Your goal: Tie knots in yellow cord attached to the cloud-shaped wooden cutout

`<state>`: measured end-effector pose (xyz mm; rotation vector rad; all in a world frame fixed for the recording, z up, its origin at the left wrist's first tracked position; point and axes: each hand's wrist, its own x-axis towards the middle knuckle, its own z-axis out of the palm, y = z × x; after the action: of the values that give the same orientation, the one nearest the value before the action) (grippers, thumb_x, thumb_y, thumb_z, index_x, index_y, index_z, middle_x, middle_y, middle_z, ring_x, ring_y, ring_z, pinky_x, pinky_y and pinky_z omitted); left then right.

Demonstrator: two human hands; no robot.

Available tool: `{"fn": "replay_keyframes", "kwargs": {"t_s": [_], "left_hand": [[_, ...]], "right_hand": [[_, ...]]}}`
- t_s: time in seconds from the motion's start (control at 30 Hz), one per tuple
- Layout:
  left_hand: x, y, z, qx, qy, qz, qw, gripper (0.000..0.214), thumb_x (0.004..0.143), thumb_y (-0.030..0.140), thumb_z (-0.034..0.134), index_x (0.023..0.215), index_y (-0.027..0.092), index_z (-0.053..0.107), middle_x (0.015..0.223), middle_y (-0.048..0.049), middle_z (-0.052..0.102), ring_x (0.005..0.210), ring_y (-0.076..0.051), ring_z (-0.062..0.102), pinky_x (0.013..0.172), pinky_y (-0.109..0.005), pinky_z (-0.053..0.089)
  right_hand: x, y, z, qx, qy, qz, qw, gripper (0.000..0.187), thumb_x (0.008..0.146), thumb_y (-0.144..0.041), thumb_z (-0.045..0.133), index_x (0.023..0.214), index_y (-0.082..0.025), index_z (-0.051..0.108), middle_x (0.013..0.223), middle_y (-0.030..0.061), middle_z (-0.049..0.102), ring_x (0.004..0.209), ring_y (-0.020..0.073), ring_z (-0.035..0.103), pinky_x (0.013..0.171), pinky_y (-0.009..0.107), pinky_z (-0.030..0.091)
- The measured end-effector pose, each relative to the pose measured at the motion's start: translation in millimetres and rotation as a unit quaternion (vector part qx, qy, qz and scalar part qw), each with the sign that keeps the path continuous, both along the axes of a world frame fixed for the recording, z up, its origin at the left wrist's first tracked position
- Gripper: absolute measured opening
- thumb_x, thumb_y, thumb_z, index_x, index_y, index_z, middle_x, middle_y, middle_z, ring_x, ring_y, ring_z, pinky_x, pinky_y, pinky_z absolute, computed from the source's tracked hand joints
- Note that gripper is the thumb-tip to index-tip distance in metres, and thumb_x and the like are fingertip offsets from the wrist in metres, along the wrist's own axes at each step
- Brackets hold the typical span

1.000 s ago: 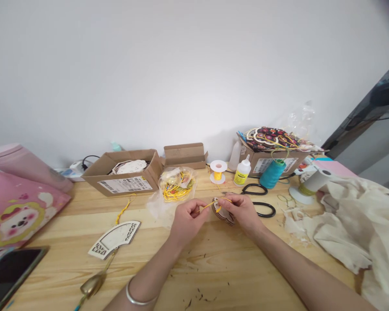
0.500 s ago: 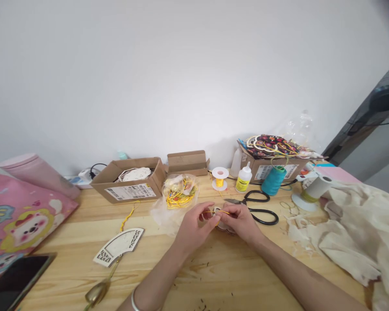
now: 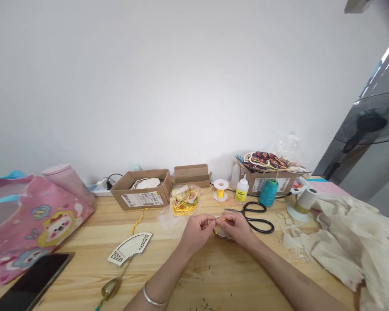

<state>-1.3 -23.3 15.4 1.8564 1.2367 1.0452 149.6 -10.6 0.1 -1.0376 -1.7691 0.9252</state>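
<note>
Both hands meet over the wooden table, pinching a yellow cord (image 3: pixel 217 226). My left hand (image 3: pixel 197 231) closes thumb and fingertips on the cord from the left. My right hand (image 3: pixel 237 229) pinches it from the right, fingertips nearly touching the left ones. Beneath them lies a small scalloped pale piece with a dark edge (image 3: pixel 222 233), mostly covered by my fingers. Just beyond my right hand are black-handled scissors (image 3: pixel 261 225), their blades pointing left and partly hidden.
A fan-shaped wooden ornament (image 3: pixel 131 249) with cord lies left, near a phone (image 3: pixel 32 280). Behind stand a cardboard box (image 3: pixel 142 198), a bag of yellow cords (image 3: pixel 185 207), a yellow-thread spool (image 3: pixel 221 190), a glue bottle (image 3: pixel 241 190) and a teal thread cone (image 3: pixel 268 192). Cream fabric (image 3: pixel 350 237) covers the right.
My fingertips have drawn closer together on the cord, and the loose cord end between them looks shorter. The camera view has tilted up and shifted slightly.
</note>
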Motion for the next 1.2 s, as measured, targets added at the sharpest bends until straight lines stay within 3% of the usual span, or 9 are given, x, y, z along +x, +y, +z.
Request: {"fn": "replay_keyframes", "kwargs": {"t_s": [0.2, 0.43, 0.7, 0.93, 1.0, 1.07, 1.13, 1.2], "left_hand": [[0.9, 2.5, -4.9, -0.021, -0.013, 0.028, 0.999, 0.026, 0.064, 0.033, 0.050, 0.067, 0.011, 0.063, 0.045, 0.0030, 0.043, 0.043, -0.007, 0.031, 0.042, -0.019, 0.024], [4.8, 3.3, -14.1, -0.052, -0.056, 0.022, 0.997, 0.027, 0.062, 0.034, 0.054, 0.071, 0.009, 0.062, 0.052, -0.0003, 0.053, 0.045, -0.007, 0.038, 0.044, -0.019, 0.029], [3.4, 1.7, -10.8, -0.104, -0.149, -0.011, 0.983, 0.029, 0.055, 0.036, 0.061, 0.065, 0.009, 0.061, 0.057, -0.0025, 0.057, 0.048, -0.007, 0.043, 0.047, -0.019, 0.033], [-1.4, 2.2, -7.7, -0.206, -0.224, -0.033, 0.952, 0.032, 0.057, 0.036, 0.062, 0.073, 0.008, 0.061, 0.032, 0.0092, 0.032, 0.031, -0.001, 0.016, 0.035, -0.018, 0.009], [-1.9, 3.7, -7.2, -0.224, -0.221, -0.018, 0.949, 0.032, 0.055, 0.035, 0.063, 0.072, 0.008, 0.062, 0.034, 0.0083, 0.037, 0.031, 0.000, 0.017, 0.035, -0.017, 0.009], [-1.3, 4.8, -6.3, -0.227, -0.235, -0.005, 0.945, 0.032, 0.053, 0.035, 0.064, 0.071, 0.008, 0.062, 0.044, 0.0033, 0.050, 0.035, -0.001, 0.029, 0.036, -0.016, 0.016], [0.1, 5.1, -4.9, -0.231, -0.243, -0.003, 0.942, 0.032, 0.052, 0.035, 0.065, 0.070, 0.008, 0.062, 0.054, -0.0006, 0.057, 0.042, -0.004, 0.039, 0.039, -0.016, 0.023], [1.7, 5.0, -3.7, -0.238, -0.248, 0.014, 0.939, 0.031, 0.050, 0.034, 0.067, 0.068, 0.009, 0.061, 0.055, -0.0011, 0.058, 0.045, -0.006, 0.043, 0.041, -0.017, 0.027]], "right_hand": [[0.2, 3.3, -0.7, -0.054, 0.035, -0.023, 0.998, 0.028, 0.062, -0.039, 0.056, 0.061, -0.012, 0.064, 0.054, 0.0014, 0.055, 0.048, 0.0097, 0.045, 0.044, 0.021, 0.035], [2.3, 2.6, 4.3, -0.076, 0.070, 0.004, 0.995, 0.026, 0.057, -0.038, 0.060, 0.056, -0.012, 0.062, 0.047, -0.0005, 0.052, 0.041, 0.0072, 0.039, 0.039, 0.020, 0.030], [5.2, 5.7, -1.8, -0.085, 0.077, -0.006, 0.993, 0.026, 0.059, -0.037, 0.058, 0.058, -0.011, 0.060, 0.045, -0.0023, 0.051, 0.040, 0.0071, 0.039, 0.040, 0.020, 0.029], [9.7, 8.8, 3.2, -0.119, 0.119, -0.037, 0.985, 0.027, 0.056, -0.038, 0.059, 0.058, -0.011, 0.060, 0.049, -0.0005, 0.054, 0.044, 0.0093, 0.044, 0.043, 0.021, 0.034], [13.1, 10.4, 7.2, -0.102, 0.114, -0.056, 0.987, 0.027, 0.057, -0.037, 0.059, 0.058, -0.011, 0.060, 0.051, 0.0004, 0.055, 0.046, 0.0101, 0.045, 0.045, 0.023, 0.035], [18.4, 11.0, 12.7, -0.067, 0.108, -0.097, 0.987, 0.027, 0.059, -0.037, 0.058, 0.062, -0.010, 0.061, 0.056, 0.0019, 0.056, 0.051, 0.0120, 0.048, 0.050, 0.024, 0.037], [25.0, 10.3, 18.8, -0.021, 0.099, -0.175, 0.979, 0.029, 0.063, -0.039, 0.054, 0.069, -0.011, 0.062, 0.060, 0.0030, 0.057, 0.056, 0.0140, 0.049, 0.053, 0.026, 0.038], [31.0, 8.6, 24.0, 0.080, 0.062, -0.277, 0.955, 0.028, 0.068, -0.038, 0.050, 0.075, -0.014, 0.062, 0.069, 0.0043, 0.057, 0.066, 0.0165, 0.050, 0.059, 0.029, 0.038]]}}
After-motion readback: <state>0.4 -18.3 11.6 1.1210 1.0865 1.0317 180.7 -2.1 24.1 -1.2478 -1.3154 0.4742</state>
